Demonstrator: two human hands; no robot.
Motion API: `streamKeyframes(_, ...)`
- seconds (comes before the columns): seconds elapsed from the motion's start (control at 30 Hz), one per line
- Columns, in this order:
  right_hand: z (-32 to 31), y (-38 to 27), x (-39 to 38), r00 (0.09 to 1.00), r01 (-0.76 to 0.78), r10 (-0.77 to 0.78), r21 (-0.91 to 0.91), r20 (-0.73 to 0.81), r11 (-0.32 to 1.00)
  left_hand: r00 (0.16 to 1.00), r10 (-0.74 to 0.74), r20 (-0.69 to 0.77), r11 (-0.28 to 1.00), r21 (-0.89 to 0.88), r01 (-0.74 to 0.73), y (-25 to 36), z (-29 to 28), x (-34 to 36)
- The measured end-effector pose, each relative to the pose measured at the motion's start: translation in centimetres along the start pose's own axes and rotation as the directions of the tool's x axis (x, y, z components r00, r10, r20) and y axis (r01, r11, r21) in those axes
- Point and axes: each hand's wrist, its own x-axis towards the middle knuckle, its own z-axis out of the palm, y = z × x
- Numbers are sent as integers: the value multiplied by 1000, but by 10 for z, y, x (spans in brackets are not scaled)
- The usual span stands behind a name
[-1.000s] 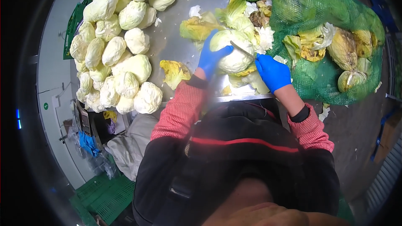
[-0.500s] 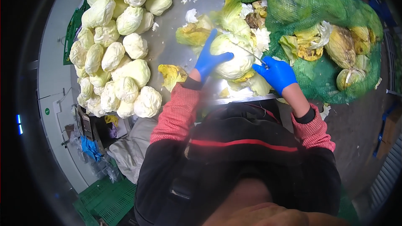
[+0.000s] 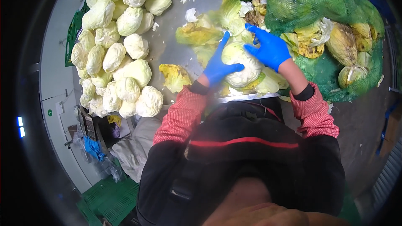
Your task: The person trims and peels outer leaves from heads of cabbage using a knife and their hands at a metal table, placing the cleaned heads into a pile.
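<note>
A pale cabbage point(image 3: 244, 68) sits on the metal table near its front edge, among loosened leaves. My left hand point(image 3: 220, 67), in a blue glove, grips its left side with the thumb across the top. At its upper right is my right hand point(image 3: 270, 48), also blue-gloved, thumb and forefinger spread against the head. Its other fingers are curled underneath, and what they hold is hidden; no knife blade shows now. Green and yellow outer leaves point(image 3: 197, 34) lie beyond the cabbage, and a single yellowed leaf point(image 3: 174, 77) rests left of my left wrist.
Trimmed cabbages point(image 3: 133, 74) are heaped along the left side of the metal table point(image 3: 171, 27). Green net sacks point(image 3: 310, 6) bulge with cabbages at the right, browned ones among them. Below left stand a green crate point(image 3: 109, 199) and a pale sack point(image 3: 132, 155).
My right hand has shifted up and left onto the cabbage, its thumb and forefinger opening out. The knife blade seen earlier is out of sight. The cabbage appears turned, and my left hand has moved slightly right.
</note>
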Motion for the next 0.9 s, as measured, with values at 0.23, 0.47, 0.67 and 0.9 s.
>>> streamKeyframes(0.23, 29, 31, 5, 957, 209, -259, -305, -134, 929, 998, 34, 53, 976, 212, -44, 7, 11, 3)
streamKeyframes(0.47, 31, 57, -9, 942, -328, 326, -3, -80, 945, 987, 65, -150, 998, -8, -67, -20, 15, -1)
streamKeyframes(0.67, 18, 10, -35, 922, -373, 369, 7, 121, 928, 947, -195, -255, 895, -440, 66, -15, 20, 9)
streamKeyframes(0.9, 18, 28, -29, 930, -316, 323, -65, 175, 946, 944, 0, -330, 1000, -14, -5, -39, 35, 22)
